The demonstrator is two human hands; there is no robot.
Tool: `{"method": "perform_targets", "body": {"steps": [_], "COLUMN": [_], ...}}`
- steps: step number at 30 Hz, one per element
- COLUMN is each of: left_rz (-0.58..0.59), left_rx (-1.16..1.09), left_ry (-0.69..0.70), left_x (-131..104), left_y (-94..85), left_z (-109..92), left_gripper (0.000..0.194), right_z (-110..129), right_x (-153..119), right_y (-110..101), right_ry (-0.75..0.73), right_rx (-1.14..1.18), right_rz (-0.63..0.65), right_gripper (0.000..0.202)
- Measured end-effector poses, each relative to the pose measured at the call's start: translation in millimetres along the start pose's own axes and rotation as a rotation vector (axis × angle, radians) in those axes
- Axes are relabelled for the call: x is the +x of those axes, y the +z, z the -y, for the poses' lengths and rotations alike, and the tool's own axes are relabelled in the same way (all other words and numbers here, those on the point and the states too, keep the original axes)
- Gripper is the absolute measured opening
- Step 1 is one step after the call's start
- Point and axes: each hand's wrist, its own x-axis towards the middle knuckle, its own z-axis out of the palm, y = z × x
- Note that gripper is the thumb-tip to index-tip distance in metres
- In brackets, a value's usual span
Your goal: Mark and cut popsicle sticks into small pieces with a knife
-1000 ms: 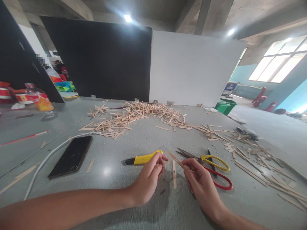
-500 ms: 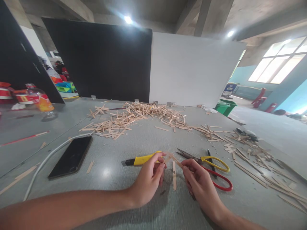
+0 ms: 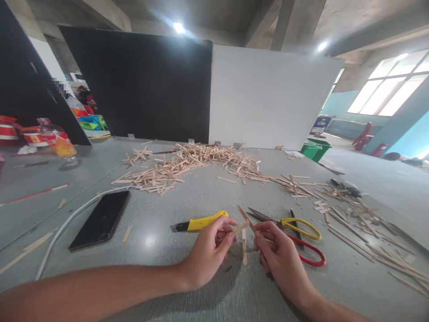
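Observation:
Between thumb and fingers, my left hand (image 3: 214, 243) pinches a short wooden stick (image 3: 241, 226) that points to the right. My right hand (image 3: 276, 248) is closed on a second wooden stick (image 3: 246, 216), which slants up and to the left. The two sticks meet or cross in front of my fingers; whether they are joined I cannot tell. Below them another stick piece (image 3: 244, 250) lies on the table. A yellow utility knife (image 3: 203, 222) rests just beyond my left hand. Scissors (image 3: 284, 224) with one yellow and one red handle lie beside my right hand, partly hidden by it.
A heap of wooden sticks (image 3: 197, 161) spreads across the back of the grey table, with more sticks (image 3: 368, 223) at the right. A black phone (image 3: 100, 220) and a white cable (image 3: 56, 237) are at the left. A drink bottle (image 3: 60, 141) stands far left.
The right-hand stick now stands out more steeply up and left, and the left-hand stick shows more clearly across it. Both hands have stayed nearly in place.

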Motion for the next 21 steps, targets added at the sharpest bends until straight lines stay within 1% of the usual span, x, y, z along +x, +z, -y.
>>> {"method": "perform_targets", "body": {"steps": [8, 12, 15, 21], "left_rz": [0.003, -0.028, -0.027, 0.015], "left_rx": [-0.006, 0.076, 0.114, 0.112], "left_ry": [0.016, 0.061, 0.09, 0.073], "left_x": [0.4, -1.0, -1.5, -1.7], "left_y": [1.2, -0.7, -2.0, -1.0], "left_z": [-2.8, -4.0, -2.6, 0.8], "left_gripper": [0.03, 0.025, 0.029, 0.034], "right_z": [-4.7, -3.8, -4.9, -9.6], "right_x": [-1.7, -0.4, -0.3, -2.8], "right_y": [-2.1, -2.0, -2.7, -5.9], "right_ry": [-0.032, -0.043, -0.058, -0.026], "right_rx": [-0.039, -0.078, -0.094, -0.091], "right_rz": [-0.041, -0.053, -0.058, -0.054], "right_gripper": [0.043, 0.038, 0.035, 0.033]}}
